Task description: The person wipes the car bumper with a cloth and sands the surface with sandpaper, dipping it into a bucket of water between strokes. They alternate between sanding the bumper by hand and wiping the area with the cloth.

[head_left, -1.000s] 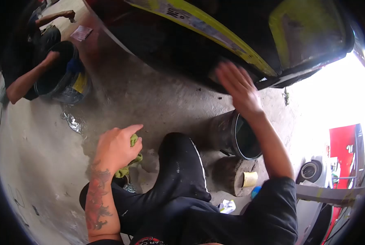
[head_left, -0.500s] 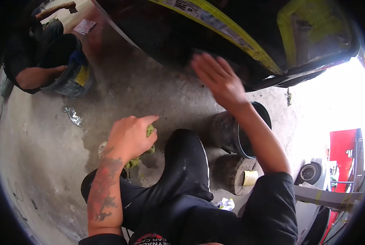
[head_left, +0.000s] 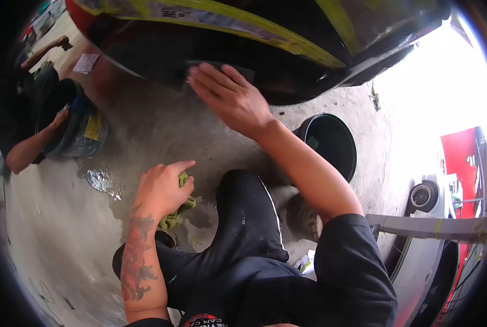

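Note:
My left hand [head_left: 163,188] is closed around a crumpled green cloth [head_left: 170,219], index finger pointing out, above my bent leg. With fingers stretched out, my right hand [head_left: 233,101] presses what looks like a dark sheet of sandpaper [head_left: 245,74] flat against a black car bumper [head_left: 161,46]. Only the edges of the sheet show beside the hand; the rest is beneath the palm and fingers. Yellow masking tape and printed paper [head_left: 211,19] run along the bumper above it.
A dark bucket [head_left: 328,144] stands under my right forearm, near a round stump-like block [head_left: 303,218]. At left, another person's arm [head_left: 33,144] reaches to a bucket [head_left: 93,141] beside a wet patch [head_left: 103,182]. A grey bar [head_left: 429,226] juts in at right.
My right hand has slid left along the bumper with the sheet. My left hand keeps hold of the cloth. The view has shifted, and the other person's arm has moved at the bucket.

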`<action>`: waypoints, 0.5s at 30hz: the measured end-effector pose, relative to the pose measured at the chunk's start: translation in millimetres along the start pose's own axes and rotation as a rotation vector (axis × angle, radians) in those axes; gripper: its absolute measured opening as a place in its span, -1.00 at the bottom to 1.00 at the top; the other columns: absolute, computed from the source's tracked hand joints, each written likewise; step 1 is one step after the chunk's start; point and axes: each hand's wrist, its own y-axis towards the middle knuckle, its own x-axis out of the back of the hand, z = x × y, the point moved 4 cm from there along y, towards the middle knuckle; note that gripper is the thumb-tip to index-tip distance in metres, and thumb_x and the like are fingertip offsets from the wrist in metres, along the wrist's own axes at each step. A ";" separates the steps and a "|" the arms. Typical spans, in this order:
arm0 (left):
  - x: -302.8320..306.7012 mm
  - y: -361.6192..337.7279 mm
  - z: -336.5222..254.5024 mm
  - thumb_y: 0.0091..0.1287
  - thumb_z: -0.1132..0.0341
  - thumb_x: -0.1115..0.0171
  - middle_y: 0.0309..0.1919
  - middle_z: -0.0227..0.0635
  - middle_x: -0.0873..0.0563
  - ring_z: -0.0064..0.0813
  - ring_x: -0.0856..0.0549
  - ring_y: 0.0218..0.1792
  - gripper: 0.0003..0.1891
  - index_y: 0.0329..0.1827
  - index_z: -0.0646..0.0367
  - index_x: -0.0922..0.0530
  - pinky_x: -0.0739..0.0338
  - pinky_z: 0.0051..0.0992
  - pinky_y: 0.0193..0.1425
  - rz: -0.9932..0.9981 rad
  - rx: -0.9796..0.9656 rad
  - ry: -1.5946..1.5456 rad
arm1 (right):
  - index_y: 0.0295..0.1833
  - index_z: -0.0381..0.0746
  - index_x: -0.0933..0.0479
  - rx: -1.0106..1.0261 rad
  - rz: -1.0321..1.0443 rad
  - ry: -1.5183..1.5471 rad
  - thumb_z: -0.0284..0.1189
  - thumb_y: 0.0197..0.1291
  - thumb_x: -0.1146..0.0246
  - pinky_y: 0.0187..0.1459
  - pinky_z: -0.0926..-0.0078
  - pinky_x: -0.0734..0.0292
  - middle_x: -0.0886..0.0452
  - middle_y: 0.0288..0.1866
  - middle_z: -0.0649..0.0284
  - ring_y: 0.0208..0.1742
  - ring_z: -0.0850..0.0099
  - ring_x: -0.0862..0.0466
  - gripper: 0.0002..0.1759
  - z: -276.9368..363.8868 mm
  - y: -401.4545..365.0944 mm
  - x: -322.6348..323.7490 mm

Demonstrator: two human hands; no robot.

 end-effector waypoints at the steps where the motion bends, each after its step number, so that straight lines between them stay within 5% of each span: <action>1: 2.3 -1.0 -1.2 0.27 0.22 -0.32 -0.12 0.00 -0.79 0.07 -0.73 -0.06 -0.59 0.20 0.00 -0.70 -0.60 -0.14 0.13 0.006 0.019 0.000 | 0.52 -0.18 -0.39 0.010 -0.012 -0.004 -0.46 0.20 -0.20 0.57 0.16 -0.22 -0.39 0.59 0.25 0.65 0.34 -0.27 -0.30 -9.8 -17.0 4.8; 5: 13.2 -12.7 10.1 0.28 0.23 -0.30 -0.07 -0.02 -0.78 0.07 -0.71 0.01 -0.60 0.20 0.01 -0.69 -0.59 -0.13 0.16 -0.010 0.118 -0.046 | 0.50 -0.09 -0.46 -0.164 0.104 -0.235 -0.62 0.19 -0.17 0.56 0.12 -0.24 -0.44 0.56 0.27 0.60 0.32 -0.36 -0.30 -80.9 -133.8 53.5; 10: 14.0 -19.4 42.4 0.29 0.18 -0.30 -0.20 -0.02 -0.79 0.05 -0.73 -0.09 -0.59 0.21 -0.03 -0.69 -0.60 -0.10 0.08 -0.102 0.106 0.010 | 0.37 -0.28 -0.52 -0.587 -0.153 -0.177 -0.77 0.18 -0.06 0.54 -0.03 -0.22 -0.49 0.48 0.01 0.52 -0.01 -0.44 -0.39 -76.1 -225.3 93.8; 12: 15.9 -20.5 47.7 0.29 0.19 -0.30 -0.21 -0.02 -0.79 0.05 -0.73 -0.09 -0.58 0.21 -0.02 -0.69 -0.60 -0.12 0.07 -0.120 0.128 0.014 | 0.49 -0.11 -0.43 -1.055 -0.181 0.076 -0.74 0.32 0.03 0.52 -0.02 -0.25 -0.38 0.55 -0.03 0.52 -0.09 -0.42 -0.35 -76.1 -293.3 70.7; 13: 16.9 -22.5 48.6 0.28 0.19 -0.30 -0.21 -0.02 -0.79 0.05 -0.73 -0.09 -0.58 0.22 -0.01 -0.69 -0.60 -0.13 0.07 -0.117 0.146 0.015 | 0.50 -0.07 -0.40 -1.118 -0.207 0.125 -0.71 0.36 0.01 0.45 0.04 -0.36 -0.36 0.54 -0.12 0.47 -0.10 -0.46 -0.37 -77.4 -331.7 49.7; 14: 18.2 -24.8 49.4 0.28 0.19 -0.30 -0.22 -0.02 -0.79 0.05 -0.73 -0.09 -0.58 0.22 -0.01 -0.69 -0.60 -0.14 0.07 -0.114 0.166 0.020 | 0.46 -0.12 -0.44 -1.176 -0.075 0.016 -0.65 0.36 -0.07 0.38 0.10 -0.45 -0.42 0.46 -0.21 0.41 -0.10 -0.52 -0.43 -81.4 -377.5 21.9; 15: 19.0 -25.7 51.4 0.28 0.20 -0.30 -0.23 -0.02 -0.79 0.04 -0.74 -0.12 -0.58 0.21 0.00 -0.69 -0.60 -0.15 0.06 -0.100 0.190 0.032 | 0.41 -0.17 -0.48 -1.302 0.087 0.215 -0.57 0.32 -0.16 0.35 0.08 -0.47 -0.52 0.35 -0.25 0.34 -0.12 -0.57 -0.48 -85.7 -417.1 -6.1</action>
